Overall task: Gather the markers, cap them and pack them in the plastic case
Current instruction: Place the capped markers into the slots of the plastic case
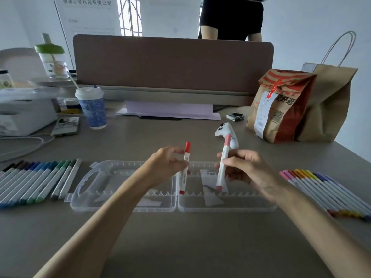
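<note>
Forearms lead up to our two hands mid-frame. Left hand (168,163) pinches one red marker (183,179), right hand (247,167) grips one pink marker (220,177), both over the open plastic case (120,208), whose two halves hold paper slips (212,197). Two marker rows flank it, lower left (34,181) and lower right (325,191). Two paper bags (281,105) sit upper right.

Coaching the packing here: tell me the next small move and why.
Probably lay the red marker, held in the left hand, into the notched slots of the plastic case: it looks capped at both ends and hangs over it. The pink marker in the right hand can follow.
</note>
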Motion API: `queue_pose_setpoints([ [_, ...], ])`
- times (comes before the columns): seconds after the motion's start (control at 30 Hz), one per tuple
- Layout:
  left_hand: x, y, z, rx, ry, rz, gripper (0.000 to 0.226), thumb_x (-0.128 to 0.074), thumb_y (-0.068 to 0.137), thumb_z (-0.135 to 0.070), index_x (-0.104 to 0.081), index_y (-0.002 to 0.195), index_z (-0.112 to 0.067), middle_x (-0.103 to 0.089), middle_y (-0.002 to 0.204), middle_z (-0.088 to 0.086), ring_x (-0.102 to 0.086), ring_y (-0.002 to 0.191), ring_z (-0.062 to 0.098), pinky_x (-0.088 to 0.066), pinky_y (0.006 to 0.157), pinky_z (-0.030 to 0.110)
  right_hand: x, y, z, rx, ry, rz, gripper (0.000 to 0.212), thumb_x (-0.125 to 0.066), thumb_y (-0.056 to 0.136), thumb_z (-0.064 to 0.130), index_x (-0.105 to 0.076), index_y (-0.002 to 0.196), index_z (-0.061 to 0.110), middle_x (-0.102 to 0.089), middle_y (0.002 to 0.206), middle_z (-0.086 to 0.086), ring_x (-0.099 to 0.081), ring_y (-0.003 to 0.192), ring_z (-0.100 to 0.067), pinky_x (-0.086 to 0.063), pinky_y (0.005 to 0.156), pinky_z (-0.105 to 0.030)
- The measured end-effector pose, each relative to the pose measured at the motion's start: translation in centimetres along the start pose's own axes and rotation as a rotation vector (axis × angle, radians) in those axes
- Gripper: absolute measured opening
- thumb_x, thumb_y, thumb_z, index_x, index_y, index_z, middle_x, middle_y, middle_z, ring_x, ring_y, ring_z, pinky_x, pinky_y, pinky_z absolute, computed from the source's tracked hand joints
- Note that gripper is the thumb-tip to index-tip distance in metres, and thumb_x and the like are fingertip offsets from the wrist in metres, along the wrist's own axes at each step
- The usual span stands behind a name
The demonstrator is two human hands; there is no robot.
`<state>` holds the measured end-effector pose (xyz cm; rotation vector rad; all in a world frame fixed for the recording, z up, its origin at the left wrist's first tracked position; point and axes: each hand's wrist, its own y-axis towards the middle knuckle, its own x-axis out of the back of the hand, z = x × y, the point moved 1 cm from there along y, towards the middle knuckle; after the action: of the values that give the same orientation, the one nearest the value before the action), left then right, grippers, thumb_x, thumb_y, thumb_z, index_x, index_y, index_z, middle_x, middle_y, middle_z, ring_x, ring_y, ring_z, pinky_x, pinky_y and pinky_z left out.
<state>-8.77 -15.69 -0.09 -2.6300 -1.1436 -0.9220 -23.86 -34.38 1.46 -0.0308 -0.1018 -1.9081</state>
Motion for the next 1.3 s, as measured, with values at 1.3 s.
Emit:
queue_pose_setpoints([
  [1.3, 0.8, -0.7, -1.5, -0.042, 0.613, 0.196, 0.048, -0.063, 0.084, -0.051, -0.054, 0.126, -0.029, -0.054, 0.122, -0.008, -0.048, 0.113, 0.010, -0.039, 0.088, 0.025, -0.6, -0.2, -1.3, -0.058, -0.175, 0.152, 0.020, -0.065, 0.092, 0.020, -0.071, 0.110, 0.015, -0.076, 0.092, 0.002, -0.070, 0.088, -0.010, -0.052, 0.084, -0.028],
])
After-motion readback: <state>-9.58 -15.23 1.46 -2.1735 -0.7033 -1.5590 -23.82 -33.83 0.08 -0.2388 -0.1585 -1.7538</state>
